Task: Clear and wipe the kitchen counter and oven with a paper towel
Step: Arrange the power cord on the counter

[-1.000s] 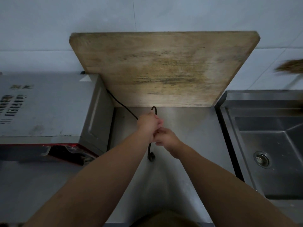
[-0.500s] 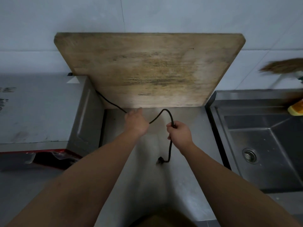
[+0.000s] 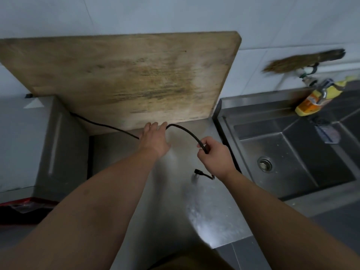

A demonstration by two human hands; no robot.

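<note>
On the steel worktop (image 3: 210, 217), the black power cord (image 3: 187, 131) arches between both hands. Its plug end (image 3: 197, 171) hangs below the right hand (image 3: 216, 154), which is closed around the cord. Left of it, the left hand (image 3: 155, 139) pinches the cord at its fingers. The cord runs left toward the oven (image 3: 58, 137). Beyond, a wooden cutting board (image 3: 126, 80) leans against the wall.

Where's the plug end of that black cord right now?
In the head view, the plug hangs just above the steel counter, below and left of the right hand, which grips the cord.
</note>
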